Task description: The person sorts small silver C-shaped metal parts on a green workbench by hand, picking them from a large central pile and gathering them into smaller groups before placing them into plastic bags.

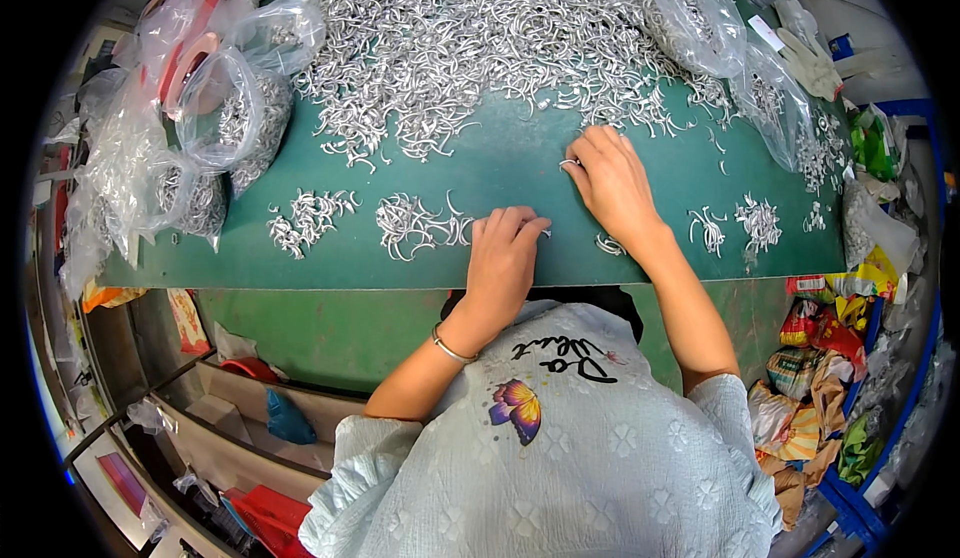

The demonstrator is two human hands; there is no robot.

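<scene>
A wide pile of small curved silvery metal pieces (440, 48) covers the far part of the green tabletop (330, 173). My right hand (612, 183) is bent at the pile's near edge, its thumb and fingers pinched on one curved metal piece (570, 162). Closer to the table's front edge, my left hand (503, 250) is closed, fingers curled down; the tip of a metal piece (545, 231) shows by its fingertips. Just left of that hand lies a heap of the same pieces (410, 224). A smaller cluster (610, 245) lies beneath my right forearm.
Another heap (308, 222) sits farther left, and two small groups (708, 228) (758, 222) lie at the right. Clear plastic bags of pieces (250, 123) crowd the table's left end; more bags (775, 103) stand at the right. Colourful packages (820, 348) fill a blue-framed rack.
</scene>
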